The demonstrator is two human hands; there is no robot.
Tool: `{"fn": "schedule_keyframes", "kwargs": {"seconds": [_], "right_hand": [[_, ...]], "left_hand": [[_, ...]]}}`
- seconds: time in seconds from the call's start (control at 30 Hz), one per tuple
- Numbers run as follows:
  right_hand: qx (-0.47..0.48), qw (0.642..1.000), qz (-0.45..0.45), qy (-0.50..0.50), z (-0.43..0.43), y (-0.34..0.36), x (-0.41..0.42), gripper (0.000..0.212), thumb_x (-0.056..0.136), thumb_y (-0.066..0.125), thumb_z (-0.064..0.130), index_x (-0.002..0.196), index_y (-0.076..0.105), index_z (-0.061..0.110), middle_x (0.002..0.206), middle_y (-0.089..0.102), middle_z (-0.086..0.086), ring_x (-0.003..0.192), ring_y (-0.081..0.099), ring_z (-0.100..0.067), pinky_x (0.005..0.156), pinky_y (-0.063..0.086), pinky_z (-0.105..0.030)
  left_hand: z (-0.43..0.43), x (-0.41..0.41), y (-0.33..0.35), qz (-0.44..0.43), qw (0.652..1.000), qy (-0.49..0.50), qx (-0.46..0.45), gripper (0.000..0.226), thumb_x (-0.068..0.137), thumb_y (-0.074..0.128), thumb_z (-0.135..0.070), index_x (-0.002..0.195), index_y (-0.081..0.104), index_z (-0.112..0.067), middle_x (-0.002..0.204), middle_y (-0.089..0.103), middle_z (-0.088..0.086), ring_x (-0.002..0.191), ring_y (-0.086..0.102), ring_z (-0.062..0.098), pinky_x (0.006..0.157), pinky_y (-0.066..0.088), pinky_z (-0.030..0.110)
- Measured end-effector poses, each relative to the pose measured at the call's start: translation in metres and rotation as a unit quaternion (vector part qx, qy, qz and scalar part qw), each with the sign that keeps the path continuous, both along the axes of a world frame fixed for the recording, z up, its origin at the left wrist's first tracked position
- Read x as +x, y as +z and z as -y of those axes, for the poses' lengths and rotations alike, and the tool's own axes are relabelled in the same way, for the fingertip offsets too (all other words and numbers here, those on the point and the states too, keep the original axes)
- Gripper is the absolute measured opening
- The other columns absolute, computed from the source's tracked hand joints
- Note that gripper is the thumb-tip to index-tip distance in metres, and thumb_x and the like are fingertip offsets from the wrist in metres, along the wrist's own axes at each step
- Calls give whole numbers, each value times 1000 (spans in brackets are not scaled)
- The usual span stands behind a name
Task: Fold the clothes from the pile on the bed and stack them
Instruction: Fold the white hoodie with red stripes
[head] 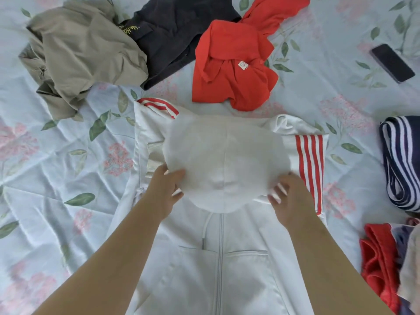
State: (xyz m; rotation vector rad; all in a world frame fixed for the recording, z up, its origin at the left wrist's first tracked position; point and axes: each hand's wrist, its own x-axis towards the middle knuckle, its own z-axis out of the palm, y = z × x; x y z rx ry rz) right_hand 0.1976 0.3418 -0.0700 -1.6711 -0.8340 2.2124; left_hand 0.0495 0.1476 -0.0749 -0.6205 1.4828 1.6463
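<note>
Head view: a white zip hoodie (245, 273) with red sleeve stripes lies front-up on the flowered sheet (56, 167), near and central. Its hood (225, 160) is turned down over the chest. The left hand (163, 189) pinches the hood's near-left edge, thumb on top. The right hand (288, 196) has bent fingers at the near-right edge; whether they grip is unclear. Far off lie a beige garment (86, 53), a dark garment (177, 37) and a red shirt (234, 64). A phone (392, 62) lies far right, and a navy striped garment (402, 162) sits on the right.
</note>
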Motion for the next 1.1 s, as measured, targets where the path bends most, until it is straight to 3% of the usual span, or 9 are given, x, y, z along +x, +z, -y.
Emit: {"fn": "schedule_keyframes", "kwargs": {"seconds": [0.13,0.27,0.43,0.6,0.67,0.77,0.93,1.03,1.1], "right_hand": [[-52,994,77,50,18,-16,10,26,89,59,38,110,57,23,113,60,2,108,56,-22,88,42,-41],[-10,994,101,48,20,-24,-9,26,84,67,13,108,56,13,112,61,-7,99,60,-27,70,53,-37],[-1,992,-112,-55,1,-10,-9,24,83,51,-10,89,56,12,84,72,-4,76,71,-20,71,59,-32],[13,987,147,67,7,-33,24,11,88,51,7,89,54,18,82,55,-2,72,52,-16,71,40,-28],[11,990,122,72,9,-37,24,15,90,58,25,104,54,21,91,56,0,83,57,-17,79,43,-33],[-9,987,112,118,19,-38,15,40,85,68,25,120,51,16,106,60,-4,91,60,-21,80,49,-36],[38,997,37,51,18,-33,2,12,88,61,3,92,55,14,94,63,-3,79,61,-18,74,54,-29],[151,972,147,100,21,-42,19,10,88,59,9,96,57,13,89,61,-3,75,55,-16,75,47,-30],[202,933,232,186,32,-51,40,24,86,61,11,109,56,12,88,59,2,78,54,-16,74,40,-29]], "left_hand": [[-1,17,-16,34,996,1,-78,62,85,68,-28,138,36,-22,130,51,4,115,54,24,88,48,40],[-18,20,-23,-30,984,2,-175,60,82,67,-6,135,39,-11,124,56,9,103,59,25,82,52,35],[-4,5,-16,-51,995,46,76,28,88,55,6,111,58,-9,103,69,9,92,67,21,80,57,32],[7,16,-37,-1,987,21,-157,51,86,66,-18,132,44,-17,118,59,5,94,59,19,79,49,34],[0,24,-40,22,990,7,-142,60,81,72,-27,130,39,-20,123,54,2,109,58,24,81,50,39],[-8,36,-45,2,990,-12,-140,53,80,71,-7,121,40,-16,126,53,6,113,56,28,79,52,38],[3,34,-45,-55,998,1,-8,38,86,59,5,120,53,-11,109,65,4,98,63,17,75,56,26],[14,39,-50,-112,972,-82,-189,41,86,61,-3,125,48,-9,92,62,4,78,58,18,71,49,29],[21,49,-54,-146,942,-152,-262,51,84,66,-15,130,43,-14,99,59,3,82,55,18,75,44,29]]}}
